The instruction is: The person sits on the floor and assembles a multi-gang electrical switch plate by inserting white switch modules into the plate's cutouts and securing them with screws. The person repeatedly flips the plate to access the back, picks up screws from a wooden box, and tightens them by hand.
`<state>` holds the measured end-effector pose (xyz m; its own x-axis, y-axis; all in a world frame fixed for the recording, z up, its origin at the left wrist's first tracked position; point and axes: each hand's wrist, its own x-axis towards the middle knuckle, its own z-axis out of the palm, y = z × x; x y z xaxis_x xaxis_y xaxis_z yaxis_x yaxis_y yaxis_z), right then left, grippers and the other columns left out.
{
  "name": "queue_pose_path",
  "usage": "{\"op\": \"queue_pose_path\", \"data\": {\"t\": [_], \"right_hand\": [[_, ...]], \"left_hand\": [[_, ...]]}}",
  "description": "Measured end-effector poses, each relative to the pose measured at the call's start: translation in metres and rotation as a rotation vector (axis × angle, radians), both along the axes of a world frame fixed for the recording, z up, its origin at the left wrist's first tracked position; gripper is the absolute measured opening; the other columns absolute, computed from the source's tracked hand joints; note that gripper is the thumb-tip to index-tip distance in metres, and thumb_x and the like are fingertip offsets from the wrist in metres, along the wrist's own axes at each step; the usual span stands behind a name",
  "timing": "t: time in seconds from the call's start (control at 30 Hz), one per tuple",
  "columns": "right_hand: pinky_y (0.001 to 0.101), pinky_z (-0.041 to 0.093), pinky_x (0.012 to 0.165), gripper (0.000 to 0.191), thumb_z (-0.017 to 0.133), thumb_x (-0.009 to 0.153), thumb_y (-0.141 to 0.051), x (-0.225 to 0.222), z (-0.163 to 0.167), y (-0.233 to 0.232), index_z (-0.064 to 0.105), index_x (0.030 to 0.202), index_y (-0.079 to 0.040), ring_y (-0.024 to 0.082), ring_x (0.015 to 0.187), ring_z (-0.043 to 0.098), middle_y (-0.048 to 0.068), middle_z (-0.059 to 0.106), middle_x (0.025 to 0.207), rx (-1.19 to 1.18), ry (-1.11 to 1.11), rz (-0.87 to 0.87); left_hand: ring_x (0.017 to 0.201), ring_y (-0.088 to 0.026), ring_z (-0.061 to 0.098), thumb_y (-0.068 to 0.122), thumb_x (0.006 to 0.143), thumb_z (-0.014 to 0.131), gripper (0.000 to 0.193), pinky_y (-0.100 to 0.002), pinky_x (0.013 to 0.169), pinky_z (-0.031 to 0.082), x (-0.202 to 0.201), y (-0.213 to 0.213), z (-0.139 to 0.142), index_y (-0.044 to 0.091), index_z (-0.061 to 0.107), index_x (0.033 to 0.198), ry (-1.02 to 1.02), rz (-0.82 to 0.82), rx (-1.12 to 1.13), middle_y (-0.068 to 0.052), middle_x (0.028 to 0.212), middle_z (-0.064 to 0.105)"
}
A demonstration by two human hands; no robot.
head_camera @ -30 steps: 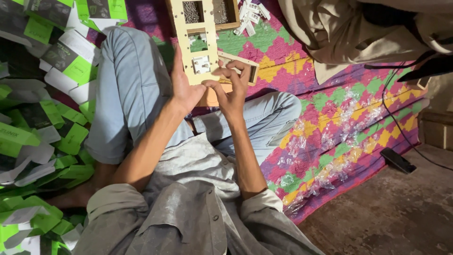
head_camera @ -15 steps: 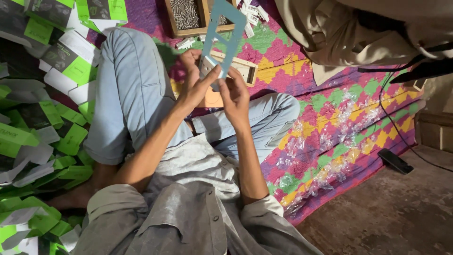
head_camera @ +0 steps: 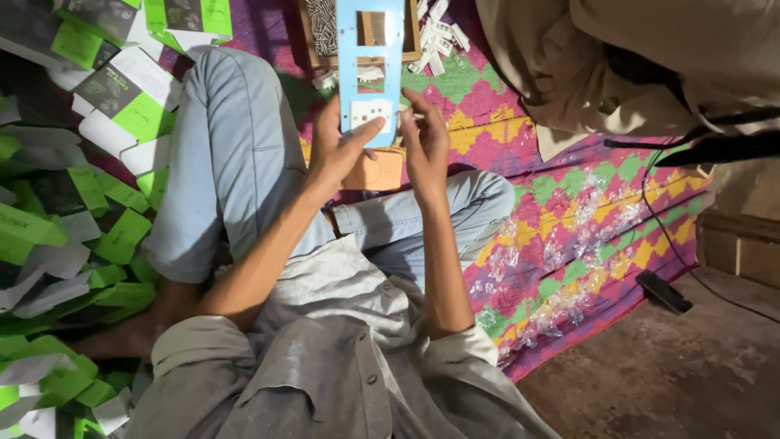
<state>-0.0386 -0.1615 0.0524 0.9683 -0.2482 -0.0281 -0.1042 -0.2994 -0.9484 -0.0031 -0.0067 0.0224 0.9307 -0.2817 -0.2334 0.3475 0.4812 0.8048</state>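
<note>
2 hands hold a long blue plate with a white socket piece in it.

The left hand [head_camera: 337, 150] grips the blue plate [head_camera: 370, 61] from the side, and its thumb presses on the white socket piece [head_camera: 370, 114] near the low end of the plate. The right hand [head_camera: 424, 142] is loosely curled just beside the plate's other edge; I cannot tell if its grip is on the plate or only touching it. The plate is up in the air, over the knees and the bright patterned mat [head_camera: 569, 219]. Behind it sits a wooden tray [head_camera: 313, 41] and some small white parts [head_camera: 439, 36]. Green and white boxes [head_camera: 73, 162] lie in a heap on the left. To do it well, I think the plate should stay flat while the thumb pushes straight and softly.
</note>
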Motion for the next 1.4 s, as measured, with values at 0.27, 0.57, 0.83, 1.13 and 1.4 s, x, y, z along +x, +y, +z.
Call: {"op": "queue_pose_path", "data": {"t": [0.27, 0.57, 0.83, 1.13, 1.4], "right_hand": [[0.0357, 0.061, 0.079, 0.025, 0.066, 0.098, -0.011, 0.132, -0.026, 0.026, 0.071, 0.121, -0.004, 0.028, 0.089, 0.077, 0.018, 0.075, 0.110, -0.517, -0.058, 0.400], [0.0495, 0.056, 0.075, 0.028, 0.059, 0.095, -0.026, 0.180, -0.034, 0.056, 0.068, 0.108, -0.003, 0.046, 0.084, 0.069, 0.026, 0.071, 0.094, -0.792, 0.261, 0.381], [0.0491, 0.057, 0.075, 0.033, 0.057, 0.094, -0.032, 0.174, -0.040, 0.050, 0.069, 0.098, -0.002, 0.045, 0.084, 0.070, 0.025, 0.072, 0.089, -0.756, 0.276, 0.348], [0.0475, 0.058, 0.076, 0.024, 0.060, 0.093, -0.025, 0.180, -0.041, 0.055, 0.073, 0.093, -0.006, 0.042, 0.087, 0.072, 0.023, 0.073, 0.091, -0.902, 0.343, 0.367], [0.0468, 0.058, 0.073, 0.017, 0.064, 0.089, -0.016, 0.174, -0.036, 0.051, 0.073, 0.092, -0.002, 0.042, 0.086, 0.071, 0.023, 0.073, 0.096, -0.933, 0.216, 0.460]], "left_hand": [[0.083, -0.012, 0.070, 0.005, 0.100, 0.072, 0.037, -0.025, 0.056, 0.055, 0.011, 0.022, -0.006, 0.003, 0.055, 0.133, -0.024, 0.292, 0.058, -0.008, 0.107, 0.071], [0.080, -0.012, 0.069, 0.006, 0.101, 0.071, 0.034, -0.025, 0.055, 0.053, 0.011, 0.026, 0.008, 0.003, 0.055, 0.131, -0.027, 0.231, -0.026, -0.008, 0.104, 0.070], [0.085, -0.012, 0.071, 0.005, 0.100, 0.070, 0.035, -0.025, 0.056, 0.056, 0.010, 0.027, 0.013, 0.004, 0.054, 0.131, -0.047, 0.171, -0.006, -0.007, 0.107, 0.071], [0.083, -0.012, 0.069, 0.004, 0.100, 0.072, 0.036, -0.025, 0.056, 0.055, 0.009, 0.027, 0.011, 0.004, 0.054, 0.131, -0.026, 0.194, -0.002, -0.007, 0.106, 0.070], [0.082, -0.011, 0.069, 0.007, 0.099, 0.073, 0.037, -0.025, 0.056, 0.055, 0.008, 0.028, 0.009, 0.005, 0.055, 0.132, 0.013, 0.189, 0.011, -0.007, 0.106, 0.071]]}}
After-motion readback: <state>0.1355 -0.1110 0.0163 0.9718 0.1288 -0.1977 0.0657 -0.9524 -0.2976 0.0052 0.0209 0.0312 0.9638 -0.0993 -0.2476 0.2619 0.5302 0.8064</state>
